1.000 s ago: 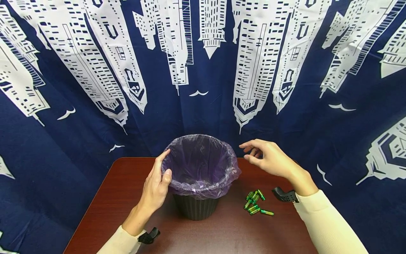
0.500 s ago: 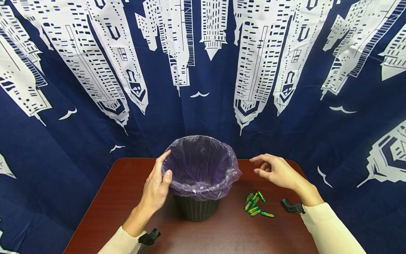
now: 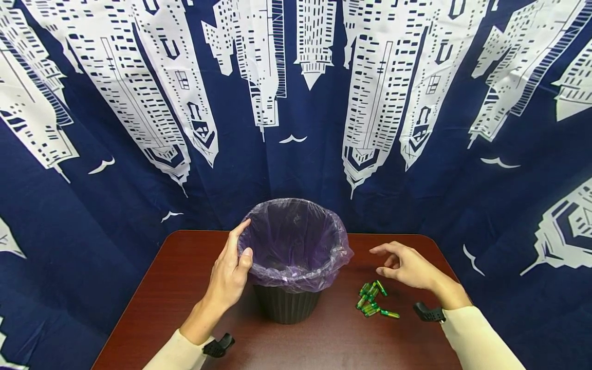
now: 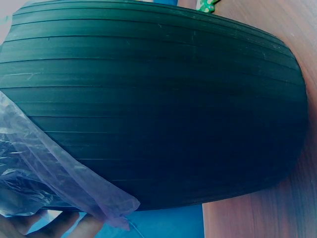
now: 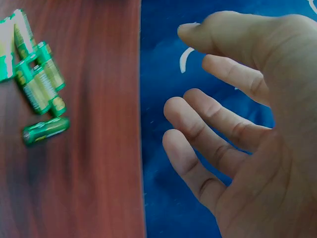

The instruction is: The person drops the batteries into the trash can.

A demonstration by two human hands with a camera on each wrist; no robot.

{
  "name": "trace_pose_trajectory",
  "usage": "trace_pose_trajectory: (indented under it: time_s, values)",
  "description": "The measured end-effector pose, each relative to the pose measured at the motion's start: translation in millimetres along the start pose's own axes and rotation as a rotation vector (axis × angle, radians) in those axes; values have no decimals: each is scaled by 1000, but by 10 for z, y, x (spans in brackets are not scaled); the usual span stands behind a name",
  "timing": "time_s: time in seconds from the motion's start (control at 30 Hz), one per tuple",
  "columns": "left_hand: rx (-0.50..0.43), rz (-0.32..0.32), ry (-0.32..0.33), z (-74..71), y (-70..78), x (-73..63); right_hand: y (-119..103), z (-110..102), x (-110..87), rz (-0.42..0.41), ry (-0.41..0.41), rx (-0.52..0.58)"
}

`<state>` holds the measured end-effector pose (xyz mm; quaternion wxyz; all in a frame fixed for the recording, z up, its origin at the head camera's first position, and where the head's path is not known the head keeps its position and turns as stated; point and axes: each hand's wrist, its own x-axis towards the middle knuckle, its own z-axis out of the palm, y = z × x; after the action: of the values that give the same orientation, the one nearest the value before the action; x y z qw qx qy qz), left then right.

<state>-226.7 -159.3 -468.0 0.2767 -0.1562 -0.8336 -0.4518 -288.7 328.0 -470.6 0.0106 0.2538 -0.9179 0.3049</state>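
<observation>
A black ribbed trash can (image 3: 288, 306) stands upright on the table, lined with a translucent purple bag (image 3: 319, 275) folded over its rim. My left hand (image 3: 228, 272) holds the can's left side at the rim, thumb and index finger against the bag. In the left wrist view the can's dark wall (image 4: 163, 109) fills most of the picture, and fingers (image 4: 84, 227) show at the bag's edge. My right hand (image 3: 407, 264) hovers with loosely bent fingers and nothing in it. Just below it in the head view lies a small pile of green batteries (image 3: 370, 298).
The brown wooden table (image 3: 185, 288) has rounded far corners. A dark blue curtain (image 3: 259, 174) with white city buildings hangs right behind it. One battery (image 5: 46, 131) lies slightly apart from the pile.
My right hand has moved right and down, away from the can's rim and closer to the batteries. My left hand stays at the rim.
</observation>
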Motion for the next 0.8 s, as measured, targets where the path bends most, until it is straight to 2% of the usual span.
trace_pose_trajectory:
  time_s: [0.5, 0.8]
  values:
    - [4, 6, 4, 2, -7, 0, 428, 289, -195, 117, -139, 8]
    - [2, 1, 2, 8, 6, 5, 583, 422, -268, 148, -173, 32]
